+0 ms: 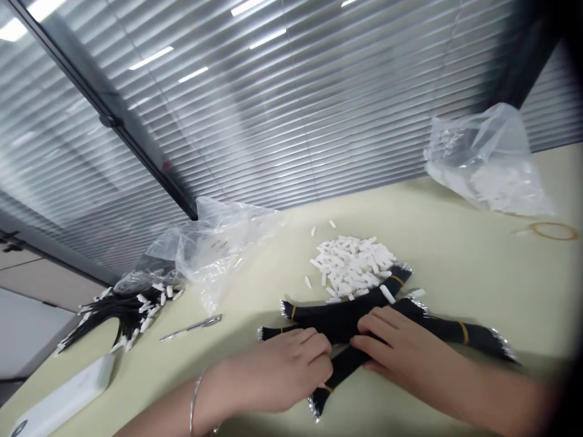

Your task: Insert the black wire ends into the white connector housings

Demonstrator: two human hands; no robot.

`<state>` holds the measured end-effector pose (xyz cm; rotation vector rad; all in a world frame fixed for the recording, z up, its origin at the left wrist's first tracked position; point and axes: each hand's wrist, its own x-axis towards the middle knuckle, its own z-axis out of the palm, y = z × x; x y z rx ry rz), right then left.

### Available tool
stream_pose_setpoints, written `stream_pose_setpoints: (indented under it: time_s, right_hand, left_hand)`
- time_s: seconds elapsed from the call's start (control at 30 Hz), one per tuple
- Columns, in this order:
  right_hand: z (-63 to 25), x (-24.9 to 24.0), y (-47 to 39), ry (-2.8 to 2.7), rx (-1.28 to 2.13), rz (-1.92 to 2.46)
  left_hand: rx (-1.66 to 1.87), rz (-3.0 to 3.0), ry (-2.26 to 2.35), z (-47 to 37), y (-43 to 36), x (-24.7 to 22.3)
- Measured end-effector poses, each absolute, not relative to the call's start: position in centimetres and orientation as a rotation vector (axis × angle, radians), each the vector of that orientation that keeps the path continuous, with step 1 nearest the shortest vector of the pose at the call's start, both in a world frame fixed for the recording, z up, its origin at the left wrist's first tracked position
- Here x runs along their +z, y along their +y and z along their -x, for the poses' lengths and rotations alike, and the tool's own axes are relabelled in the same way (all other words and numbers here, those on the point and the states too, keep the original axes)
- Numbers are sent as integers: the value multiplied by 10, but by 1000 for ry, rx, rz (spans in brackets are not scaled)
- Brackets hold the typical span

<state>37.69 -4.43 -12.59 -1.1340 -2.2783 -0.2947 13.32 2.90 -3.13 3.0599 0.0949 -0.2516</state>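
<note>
Several bundles of thin black wires lie crossed on the table, with shiny metal tips at their ends and yellow bands around them. My left hand (289, 367) is closed on the near end of the front black wire bundle (344, 367), beside its yellow band. Further along that bundle, the curled fingers of my right hand (396, 340) grip it. Behind them lies another black wire bundle (319, 312); a third black wire bundle (444, 328) stretches right under my right wrist. A pile of small white plastic pieces (353, 264) touches the rear bundle.
At left sit black wires with white ends (107, 312), a pen (191, 328) and a white oblong device (68, 397). One clear plastic bag (218, 243) lies behind; another clear bag (492, 170) holds white pieces. A yellow band (553, 230) lies far right, before window blinds (319, 109).
</note>
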Motion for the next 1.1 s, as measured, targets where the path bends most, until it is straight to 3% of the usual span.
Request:
stream_pose_setpoints:
  time_s: [0.57,0.9,1.1]
  right_hand:
    - [-374,-115,-54,-2541,-196,975]
    - [-374,-121,-54,-2555,-393,959]
    - [-393,-130,-44,-2448,-425,1162]
  left_hand:
    - [-351,-2322,84,-131,40,-2]
    - [-122,-2448,268,-146,51,27]
    - [-176,-2987,296,-143,26,-18]
